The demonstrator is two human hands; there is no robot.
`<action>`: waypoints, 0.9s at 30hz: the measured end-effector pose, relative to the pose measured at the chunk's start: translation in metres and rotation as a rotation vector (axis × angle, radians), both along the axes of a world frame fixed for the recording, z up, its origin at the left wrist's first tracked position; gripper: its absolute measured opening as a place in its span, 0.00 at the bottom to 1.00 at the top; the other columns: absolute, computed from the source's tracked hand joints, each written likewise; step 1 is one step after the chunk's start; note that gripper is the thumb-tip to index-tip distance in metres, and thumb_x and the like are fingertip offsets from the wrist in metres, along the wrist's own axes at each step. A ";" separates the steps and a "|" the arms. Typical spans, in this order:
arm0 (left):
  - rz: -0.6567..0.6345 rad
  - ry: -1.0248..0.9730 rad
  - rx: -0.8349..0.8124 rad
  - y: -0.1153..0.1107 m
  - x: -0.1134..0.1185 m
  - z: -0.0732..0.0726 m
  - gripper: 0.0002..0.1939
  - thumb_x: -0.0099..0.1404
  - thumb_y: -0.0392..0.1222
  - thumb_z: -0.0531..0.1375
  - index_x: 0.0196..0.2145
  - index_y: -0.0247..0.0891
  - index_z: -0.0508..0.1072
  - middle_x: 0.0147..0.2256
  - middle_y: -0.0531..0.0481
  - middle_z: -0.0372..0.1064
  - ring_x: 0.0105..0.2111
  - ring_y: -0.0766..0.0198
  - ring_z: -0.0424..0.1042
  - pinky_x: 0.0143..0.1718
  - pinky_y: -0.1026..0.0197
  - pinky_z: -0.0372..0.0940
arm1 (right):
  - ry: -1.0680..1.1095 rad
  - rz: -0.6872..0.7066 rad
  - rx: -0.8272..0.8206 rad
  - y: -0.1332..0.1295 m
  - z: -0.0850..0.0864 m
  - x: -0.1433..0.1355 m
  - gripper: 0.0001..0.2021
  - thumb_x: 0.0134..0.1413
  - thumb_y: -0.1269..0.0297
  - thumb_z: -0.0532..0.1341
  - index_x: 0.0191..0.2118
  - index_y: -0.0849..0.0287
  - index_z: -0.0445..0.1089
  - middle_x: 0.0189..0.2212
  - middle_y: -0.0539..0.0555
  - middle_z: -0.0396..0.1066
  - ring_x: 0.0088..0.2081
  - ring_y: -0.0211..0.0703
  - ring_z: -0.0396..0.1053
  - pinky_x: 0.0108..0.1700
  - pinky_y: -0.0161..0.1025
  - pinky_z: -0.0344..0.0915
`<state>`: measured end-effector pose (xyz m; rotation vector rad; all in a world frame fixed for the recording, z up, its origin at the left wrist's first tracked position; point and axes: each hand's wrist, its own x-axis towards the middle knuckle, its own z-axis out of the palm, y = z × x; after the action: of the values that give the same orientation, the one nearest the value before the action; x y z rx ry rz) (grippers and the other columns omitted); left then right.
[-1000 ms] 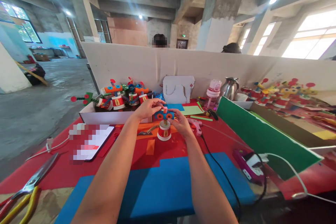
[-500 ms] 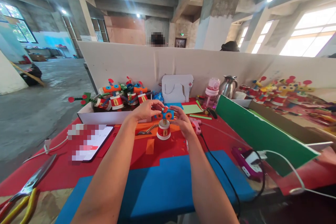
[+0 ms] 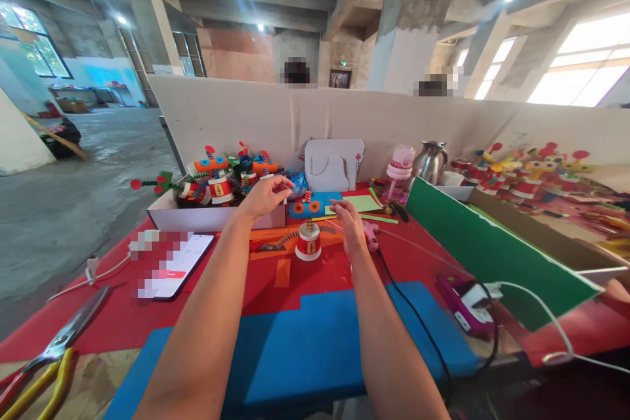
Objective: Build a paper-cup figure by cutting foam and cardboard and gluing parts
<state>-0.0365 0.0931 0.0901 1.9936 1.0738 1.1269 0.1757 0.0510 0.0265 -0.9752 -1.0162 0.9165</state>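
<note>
A paper-cup toy stands upright in the middle of the table. Its base is an upturned red and white paper cup (image 3: 308,244), and a folded-paper spring rises from it to a blue tube head (image 3: 306,209). Two orange round eyes sit on the head's front, with a short red folded-paper piece on top. My left hand (image 3: 264,199) hovers left of the head, its fingers apart and holding nothing. On the other side, my right hand (image 3: 350,222) is raised near the head with its fingers stretched, also holding nothing. A striped folded-paper strip (image 3: 285,241) extends from the cup's left.
Similar finished toys (image 3: 220,189) fill a white box (image 3: 216,219) at left. A phone (image 3: 182,269) and large scissors (image 3: 62,341) lie nearer. Right of my hand are a pink glue gun (image 3: 371,235), its black cord, a green board (image 3: 487,249) and a purple power bank (image 3: 460,305).
Both hands have come away from the blue head and spread apart, the left one moving left and the right one slightly right. The toy stays standing in place.
</note>
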 end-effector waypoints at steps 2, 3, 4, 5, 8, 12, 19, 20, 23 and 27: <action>0.081 0.006 -0.065 0.001 -0.003 0.000 0.07 0.54 0.42 0.59 0.32 0.38 0.71 0.26 0.53 0.70 0.30 0.64 0.71 0.33 0.63 0.64 | -0.024 -0.007 -0.011 -0.003 0.002 -0.001 0.13 0.43 0.51 0.63 0.32 0.55 0.71 0.36 0.51 0.73 0.45 0.46 0.67 0.50 0.43 0.63; 0.123 0.024 -0.127 0.001 -0.004 0.001 0.05 0.54 0.40 0.59 0.30 0.38 0.70 0.24 0.53 0.70 0.28 0.64 0.71 0.31 0.64 0.64 | -0.029 0.003 -0.018 -0.004 0.002 -0.003 0.14 0.43 0.50 0.64 0.32 0.55 0.71 0.35 0.51 0.73 0.44 0.46 0.67 0.48 0.42 0.64; 0.160 0.050 -0.199 0.000 -0.004 0.001 0.03 0.54 0.39 0.59 0.28 0.38 0.69 0.23 0.54 0.70 0.27 0.64 0.72 0.30 0.64 0.64 | -0.026 0.020 -0.025 -0.005 0.003 -0.004 0.16 0.43 0.49 0.64 0.33 0.56 0.71 0.35 0.51 0.73 0.44 0.46 0.68 0.47 0.42 0.66; 0.188 0.076 -0.272 -0.001 -0.003 0.001 0.03 0.54 0.38 0.60 0.26 0.38 0.67 0.22 0.54 0.70 0.26 0.64 0.72 0.28 0.65 0.63 | -0.016 0.041 -0.037 -0.005 0.003 -0.006 0.17 0.42 0.48 0.65 0.34 0.56 0.72 0.36 0.51 0.73 0.43 0.46 0.68 0.45 0.42 0.67; 0.210 0.110 -0.397 -0.004 0.003 0.001 0.07 0.55 0.37 0.61 0.24 0.39 0.64 0.20 0.54 0.71 0.24 0.63 0.73 0.25 0.65 0.62 | 0.020 0.109 -0.075 -0.005 0.001 -0.009 0.21 0.39 0.47 0.67 0.37 0.57 0.72 0.38 0.53 0.72 0.42 0.47 0.69 0.39 0.43 0.71; 0.104 -0.026 -0.364 -0.004 0.005 -0.001 0.09 0.56 0.42 0.61 0.26 0.39 0.63 0.22 0.53 0.72 0.25 0.64 0.73 0.26 0.64 0.62 | 0.002 0.162 -0.069 -0.004 -0.001 -0.008 0.20 0.36 0.49 0.69 0.34 0.57 0.71 0.39 0.54 0.73 0.42 0.48 0.70 0.37 0.44 0.74; -0.008 -0.021 -0.225 -0.003 -0.005 0.002 0.16 0.54 0.52 0.63 0.30 0.37 0.66 0.24 0.51 0.72 0.26 0.63 0.71 0.30 0.60 0.64 | -0.115 0.360 -0.010 -0.009 0.001 0.003 0.14 0.38 0.56 0.70 0.32 0.56 0.74 0.33 0.51 0.75 0.37 0.45 0.72 0.45 0.46 0.70; 0.007 0.000 -0.167 -0.003 -0.005 0.003 0.16 0.54 0.53 0.63 0.31 0.37 0.67 0.26 0.50 0.72 0.29 0.63 0.71 0.32 0.60 0.64 | -0.144 0.373 0.002 -0.009 0.001 0.005 0.13 0.38 0.56 0.69 0.32 0.57 0.74 0.33 0.51 0.76 0.38 0.46 0.72 0.46 0.46 0.69; -0.064 0.088 -0.046 -0.006 -0.003 0.005 0.20 0.53 0.53 0.64 0.40 0.39 0.70 0.40 0.47 0.73 0.41 0.60 0.71 0.41 0.59 0.65 | -0.241 0.376 0.047 -0.008 0.000 0.009 0.12 0.41 0.56 0.68 0.32 0.57 0.74 0.34 0.52 0.76 0.41 0.47 0.72 0.47 0.45 0.68; -0.296 0.253 -0.097 -0.008 0.004 0.001 0.22 0.51 0.50 0.66 0.44 0.42 0.71 0.44 0.48 0.72 0.47 0.58 0.70 0.45 0.59 0.64 | -0.356 0.365 0.077 -0.006 0.000 0.013 0.12 0.43 0.56 0.67 0.34 0.57 0.76 0.34 0.53 0.77 0.43 0.48 0.71 0.51 0.47 0.64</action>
<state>-0.0323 0.0849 0.0910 2.1697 0.8954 0.6711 0.1886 0.0446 0.0264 -0.9218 -1.5572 1.0120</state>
